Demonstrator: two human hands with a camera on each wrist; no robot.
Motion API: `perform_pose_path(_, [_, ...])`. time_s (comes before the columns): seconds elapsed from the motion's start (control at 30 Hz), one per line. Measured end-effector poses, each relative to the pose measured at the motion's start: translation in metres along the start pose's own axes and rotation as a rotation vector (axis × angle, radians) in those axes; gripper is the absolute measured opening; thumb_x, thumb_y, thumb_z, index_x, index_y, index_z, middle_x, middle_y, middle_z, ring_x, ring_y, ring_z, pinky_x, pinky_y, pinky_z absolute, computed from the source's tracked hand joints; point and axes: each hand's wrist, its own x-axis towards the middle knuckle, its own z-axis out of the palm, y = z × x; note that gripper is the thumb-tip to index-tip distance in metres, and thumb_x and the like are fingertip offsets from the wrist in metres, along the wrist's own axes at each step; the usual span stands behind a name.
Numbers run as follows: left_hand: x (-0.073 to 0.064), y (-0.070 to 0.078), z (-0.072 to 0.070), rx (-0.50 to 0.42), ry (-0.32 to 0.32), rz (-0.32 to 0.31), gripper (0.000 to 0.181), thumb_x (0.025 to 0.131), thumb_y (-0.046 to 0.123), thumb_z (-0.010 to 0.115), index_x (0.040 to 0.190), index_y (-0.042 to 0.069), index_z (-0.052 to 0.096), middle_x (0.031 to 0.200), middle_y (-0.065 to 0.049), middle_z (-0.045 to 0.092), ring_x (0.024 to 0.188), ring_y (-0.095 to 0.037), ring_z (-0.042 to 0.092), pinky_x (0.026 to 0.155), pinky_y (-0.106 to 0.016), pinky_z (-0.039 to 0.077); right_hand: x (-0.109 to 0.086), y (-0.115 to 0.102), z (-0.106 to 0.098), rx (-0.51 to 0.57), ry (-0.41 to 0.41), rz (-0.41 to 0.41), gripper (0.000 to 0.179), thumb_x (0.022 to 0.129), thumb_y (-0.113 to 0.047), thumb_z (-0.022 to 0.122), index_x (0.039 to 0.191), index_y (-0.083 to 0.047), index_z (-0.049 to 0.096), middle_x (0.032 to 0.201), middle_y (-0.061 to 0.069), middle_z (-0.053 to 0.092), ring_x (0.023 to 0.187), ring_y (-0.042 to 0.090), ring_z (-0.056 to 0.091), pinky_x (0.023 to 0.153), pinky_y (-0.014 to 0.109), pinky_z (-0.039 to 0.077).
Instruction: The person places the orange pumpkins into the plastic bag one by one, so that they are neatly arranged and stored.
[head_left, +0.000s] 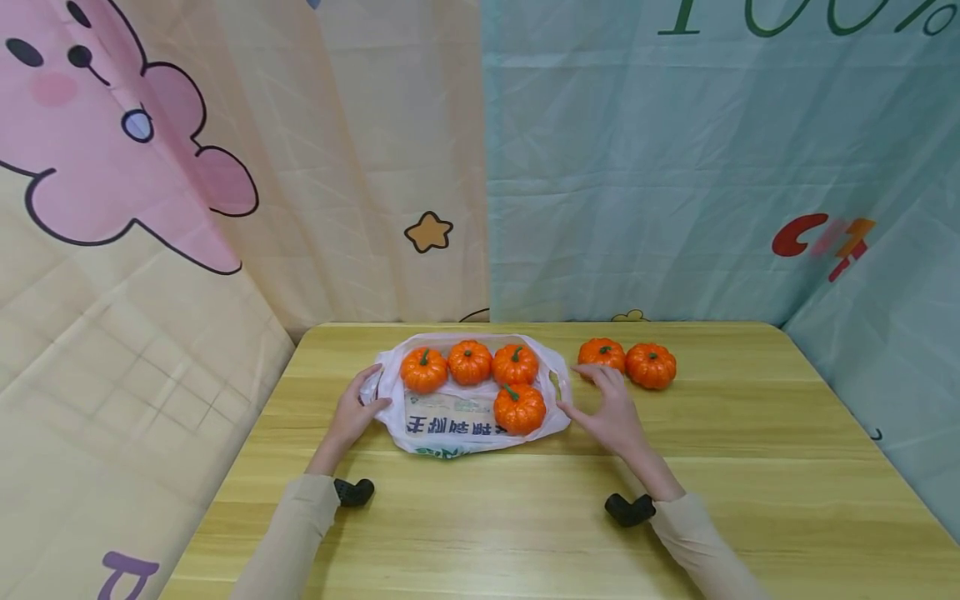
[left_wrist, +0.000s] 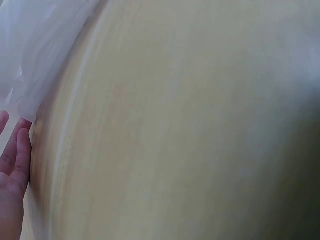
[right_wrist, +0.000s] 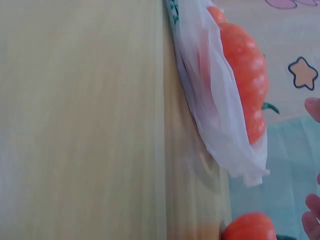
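A white plastic bag point(head_left: 450, 450) with printed characters lies spread on the table, several small orange pumpkins point(head_left: 470, 362) on it. One of them, a pumpkin with a green stem point(head_left: 520, 410), sits nearest the bag's right front. At the bag's left edge is my left hand point(head_left: 352, 414), thumb and fingers apart, fingertips right at the plastic. In the left wrist view, its fingers point(left_wrist: 23, 155) are extended beneath a drooping corner of the bag. My right hand point(head_left: 611, 412) is by the bag's right handle, thumb and fingers spread with nothing between them.
Two more pumpkins point(head_left: 651, 366) stand on the table just beyond my right hand, to the right of the bag. The wooden table point(head_left: 480, 533) backs onto a printed cloth curtain point(head_left: 375, 167). Black wrist mounts point(head_left: 630, 509) stick out inward from both wrists.
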Motion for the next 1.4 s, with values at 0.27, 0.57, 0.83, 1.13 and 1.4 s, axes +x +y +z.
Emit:
perform_pose_path(0.27, [0.003, -0.001, -0.001, 0.006, -0.024, -0.021, 0.065, 0.089, 0.005, 0.061, 0.147, 0.005, 0.033, 0.155, -0.024, 0.024, 0.142, -0.040, 0.026, 0.117, -0.054, 0.022, -0.001, 0.022, -0.019, -0.026, 0.114, 0.023, 0.056, 0.064, -0.011, 0.087, 0.112, 0.002, 0.063, 0.110, 0.021, 0.063, 0.105, 0.036, 0.053, 0.093, 0.046, 0.040])
perform_pose_path(0.57, [0.002, -0.001, -0.002, 0.005, -0.014, -0.019, 0.065, 0.088, 0.004, 0.061, 0.147, 0.006, 0.033, 0.155, -0.023, 0.026, 0.141, -0.038, 0.028, 0.117, -0.053, 0.025, 0.003, 0.052, -0.036, -0.016, 0.196, 0.163, 0.061, 0.064, -0.007, 0.086, 0.117, 0.005, 0.058, 0.114, 0.026, 0.057, 0.110, 0.041, 0.046, 0.096, 0.053, 0.034])
perform_pose_path(0.83, [0.000, -0.001, 0.000, -0.009, 0.000, 0.012, 0.065, 0.088, 0.007, 0.062, 0.146, 0.010, 0.035, 0.156, -0.021, 0.026, 0.143, -0.039, 0.025, 0.117, -0.054, 0.023, 0.008, 0.079, -0.045, -0.065, 0.210, 0.260, 0.063, 0.065, -0.008, 0.085, 0.120, 0.004, 0.056, 0.117, 0.029, 0.052, 0.110, 0.043, 0.039, 0.089, 0.054, 0.031])
perform_pose_path(1.13, [0.001, -0.001, -0.001, -0.002, -0.010, -0.003, 0.064, 0.089, 0.008, 0.062, 0.146, 0.011, 0.035, 0.157, -0.020, 0.024, 0.145, -0.038, 0.022, 0.118, -0.054, 0.020, 0.009, 0.095, -0.050, -0.100, 0.098, 0.461, 0.073, 0.070, -0.013, 0.082, 0.132, 0.001, 0.046, 0.134, 0.029, 0.040, 0.124, 0.046, 0.032, 0.100, 0.062, 0.031])
perform_pose_path(1.4, [0.002, -0.002, 0.000, 0.004, -0.009, 0.001, 0.064, 0.089, 0.008, 0.062, 0.146, 0.011, 0.035, 0.156, -0.019, 0.026, 0.144, -0.038, 0.024, 0.118, -0.054, 0.021, 0.007, 0.102, -0.050, -0.085, 0.038, 0.540, 0.081, 0.074, -0.015, 0.079, 0.140, 0.005, 0.037, 0.139, 0.032, 0.035, 0.126, 0.047, 0.035, 0.106, 0.063, 0.031])
